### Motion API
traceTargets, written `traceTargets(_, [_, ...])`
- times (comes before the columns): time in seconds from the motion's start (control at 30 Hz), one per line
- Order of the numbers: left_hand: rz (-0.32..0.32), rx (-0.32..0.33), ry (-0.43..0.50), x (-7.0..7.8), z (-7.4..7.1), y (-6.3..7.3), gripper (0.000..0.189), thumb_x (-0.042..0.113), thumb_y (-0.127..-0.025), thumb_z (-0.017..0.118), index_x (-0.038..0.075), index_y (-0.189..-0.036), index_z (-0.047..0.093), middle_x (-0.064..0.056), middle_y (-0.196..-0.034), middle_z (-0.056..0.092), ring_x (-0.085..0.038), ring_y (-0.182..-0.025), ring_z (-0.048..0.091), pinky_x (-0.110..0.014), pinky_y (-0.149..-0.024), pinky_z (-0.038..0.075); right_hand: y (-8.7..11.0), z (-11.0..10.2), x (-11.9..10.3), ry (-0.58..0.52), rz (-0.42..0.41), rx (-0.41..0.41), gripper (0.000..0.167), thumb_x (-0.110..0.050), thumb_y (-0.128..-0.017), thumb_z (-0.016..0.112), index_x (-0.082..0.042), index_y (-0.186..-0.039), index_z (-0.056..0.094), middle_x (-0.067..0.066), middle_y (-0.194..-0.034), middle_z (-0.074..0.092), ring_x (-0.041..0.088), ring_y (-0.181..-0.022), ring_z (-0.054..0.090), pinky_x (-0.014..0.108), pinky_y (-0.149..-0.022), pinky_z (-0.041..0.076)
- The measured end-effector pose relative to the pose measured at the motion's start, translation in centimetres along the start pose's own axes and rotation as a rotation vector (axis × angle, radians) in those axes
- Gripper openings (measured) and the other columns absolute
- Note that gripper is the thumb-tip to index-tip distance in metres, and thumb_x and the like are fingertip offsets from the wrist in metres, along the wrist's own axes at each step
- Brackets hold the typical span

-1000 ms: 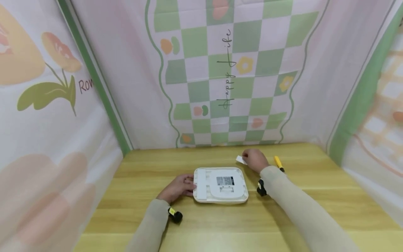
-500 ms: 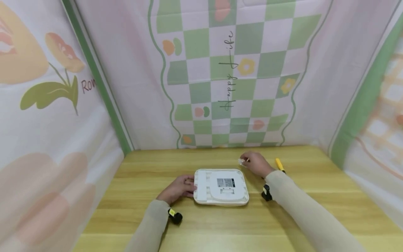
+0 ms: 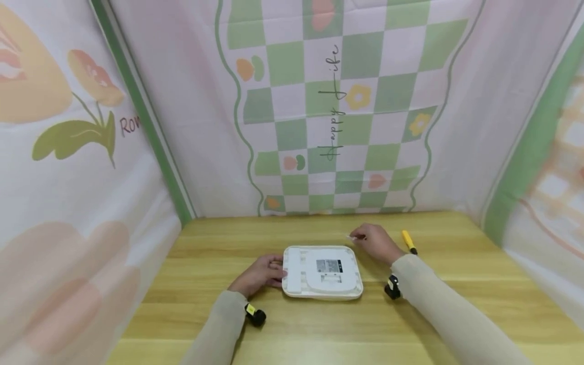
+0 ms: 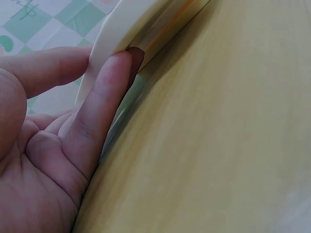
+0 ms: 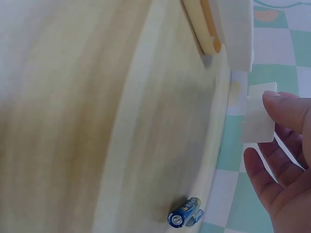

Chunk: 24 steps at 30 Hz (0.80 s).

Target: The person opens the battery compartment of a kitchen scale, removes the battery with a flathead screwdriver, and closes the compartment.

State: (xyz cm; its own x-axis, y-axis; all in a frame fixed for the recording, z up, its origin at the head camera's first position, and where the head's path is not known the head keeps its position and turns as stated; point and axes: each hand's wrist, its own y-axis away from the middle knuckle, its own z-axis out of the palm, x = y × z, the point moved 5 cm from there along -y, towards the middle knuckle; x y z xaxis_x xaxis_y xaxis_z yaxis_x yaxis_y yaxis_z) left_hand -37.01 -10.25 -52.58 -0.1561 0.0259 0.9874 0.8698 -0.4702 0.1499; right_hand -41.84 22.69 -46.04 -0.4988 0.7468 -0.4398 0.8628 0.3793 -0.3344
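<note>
A white, flat device with rounded corners [image 3: 298, 271], resembling a kitchen scale turned underside up, lies on the table with a printed label and a small open recess. At its left edge, my left hand [image 3: 257, 275] pinches the rim [image 4: 138, 17] between thumb and fingers. Beyond the device's far right corner, my right hand [image 3: 376, 242] holds a small white battery cover [image 5: 258, 120] between thumb and fingers, apart from the device. Seen almost edge-on in the head view, the cover looks like a thin sliver.
Blue batteries [image 5: 184, 213] lie on the wooden table [image 3: 310, 334] near the right hand, which hides them in the head view. Right of that hand is a yellow-handled tool with a black end [image 3: 407, 239]. Patterned curtains [image 3: 292, 91] enclose the table's back and sides.
My right hand has drawn slightly right and turned the battery cover from showing its flat face to nearly edge-on. My left hand keeps its hold on the device.
</note>
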Motion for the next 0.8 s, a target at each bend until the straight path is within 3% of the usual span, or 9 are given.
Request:
traceTargets(0.23, [0.006, -0.013, -0.001, -0.3, 0.4, -0.2, 0.054, 0.000, -0.087, 0.069, -0.009, -0.135, 0.045, -0.017, -0.103, 0.066, -0.028, -0.088, 0.067, -0.042, -0.077, 0.059, 1.2, -0.3, -0.4, 0.025, -0.044, 0.020, 0.013, -0.005, -0.086, 0.072, -0.006, -0.099, 0.075, -0.002, -0.089, 0.065, 0.016, -0.082, 0.061, 0.039, -0.074, 0.055])
traceTargets(0.8, [0.007, -0.009, -0.012, -0.3, -0.6, -0.4, 0.053, 0.000, -0.087, 0.068, -0.008, -0.135, 0.045, -0.018, -0.104, 0.066, -0.030, -0.090, 0.067, -0.043, -0.078, 0.058, 1.9, -0.2, -3.0, 0.017, -0.082, 0.034, 0.016, -0.002, -0.083, 0.074, -0.008, -0.098, 0.075, -0.006, -0.090, 0.065, 0.011, -0.082, 0.061, 0.034, -0.074, 0.056])
